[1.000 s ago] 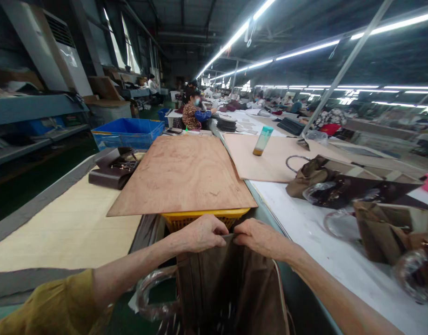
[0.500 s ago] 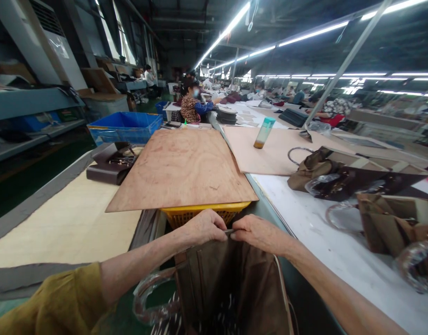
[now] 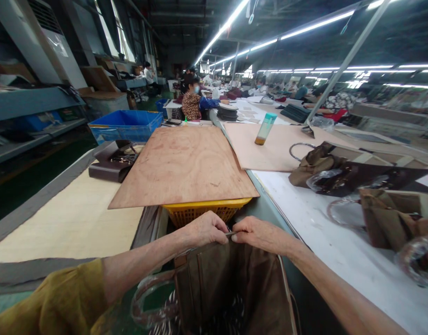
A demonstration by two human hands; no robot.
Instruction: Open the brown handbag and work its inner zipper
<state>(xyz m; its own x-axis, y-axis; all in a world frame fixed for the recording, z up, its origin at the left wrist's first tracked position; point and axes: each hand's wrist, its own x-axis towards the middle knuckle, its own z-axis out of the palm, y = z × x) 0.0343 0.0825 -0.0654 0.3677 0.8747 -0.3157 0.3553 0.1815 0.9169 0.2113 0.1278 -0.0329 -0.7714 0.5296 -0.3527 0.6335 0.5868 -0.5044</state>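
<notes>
A brown handbag [image 3: 214,279] hangs in front of me, its mouth toward me and a plastic-wrapped handle [image 3: 142,298] at its left side. My left hand [image 3: 209,228] pinches the bag's far top edge between thumb and fingers. Close beside it, my right hand [image 3: 256,232] grips the same edge, thumb below and fingers above. Only a small gap lies between the two sets of fingertips. The bag's lower part runs out of the frame.
A wooden board [image 3: 186,167] lies over a yellow basket [image 3: 200,211] just beyond my hands. More brown handbags [image 3: 391,223] stand on the white table at right. A bottle [image 3: 265,129], a blue bin [image 3: 126,124] and a dark brown leather piece [image 3: 111,165] sit farther off. A co-worker [image 3: 192,104] sits beyond.
Both hands keep their hold on the bag's edge and have barely moved. The view has shifted slightly. The seated co-worker's arm has moved a little.
</notes>
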